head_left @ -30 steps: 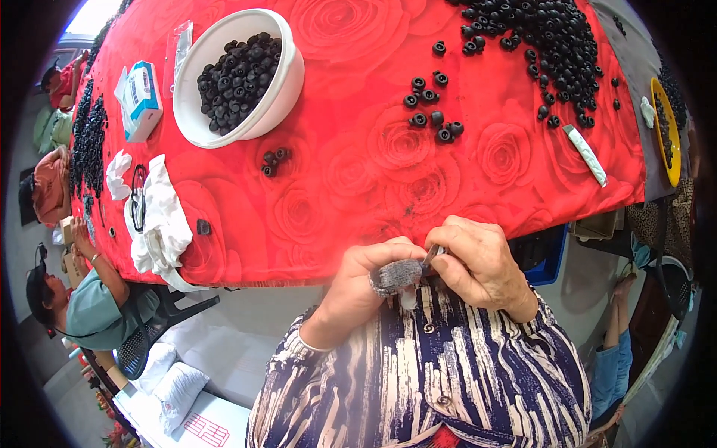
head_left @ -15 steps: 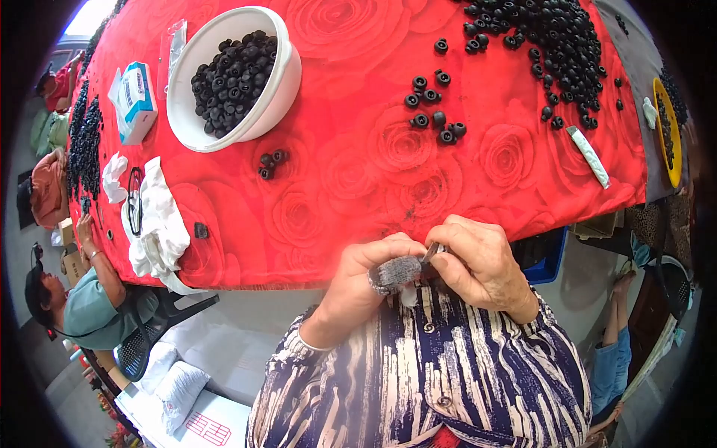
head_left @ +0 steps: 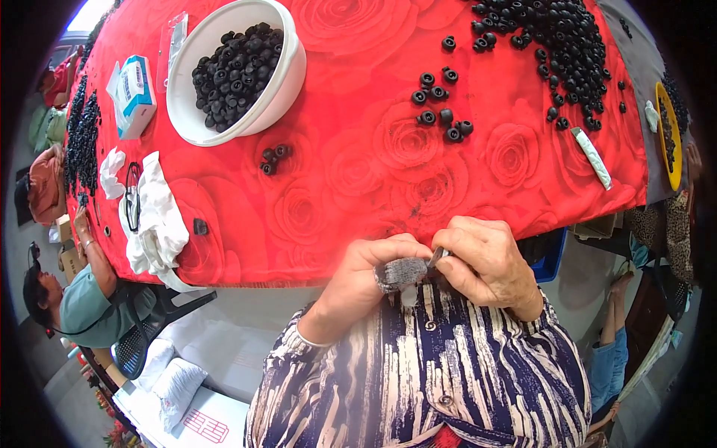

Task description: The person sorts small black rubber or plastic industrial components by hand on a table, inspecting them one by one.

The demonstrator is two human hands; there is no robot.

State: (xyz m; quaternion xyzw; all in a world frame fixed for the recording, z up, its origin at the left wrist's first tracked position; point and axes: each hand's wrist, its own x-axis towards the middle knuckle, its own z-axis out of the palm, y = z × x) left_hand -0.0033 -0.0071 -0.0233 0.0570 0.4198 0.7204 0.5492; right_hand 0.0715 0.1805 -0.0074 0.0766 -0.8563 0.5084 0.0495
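Observation:
My left hand [head_left: 358,276] is closed at the table's front edge, with a grey knitted cover [head_left: 402,272] around a finger. Whatever it pinches is hidden by the fingers. My right hand [head_left: 489,265] meets it fingertip to fingertip, closed on a small thin metallic-looking tool [head_left: 439,257] whose kind I cannot make out. Beyond the hands, several small round black hollow parts [head_left: 446,116] lie loose on the red rose-patterned tablecloth [head_left: 351,172]. More are heaped [head_left: 567,48] at the far right, and others fill a tilted white bowl [head_left: 287,82].
A white cloth [head_left: 158,231] with a black looped object [head_left: 132,198] lies at left, near a blue-and-white tissue pack [head_left: 136,93]. On the right are a slim white strip [head_left: 592,158] and a yellow tray [head_left: 678,160]. A person [head_left: 89,291] sits at the left edge.
My hands have shifted very slightly to the right in the picture, still fingertip to fingertip. The view has tilted a little; the things on the table lie as before.

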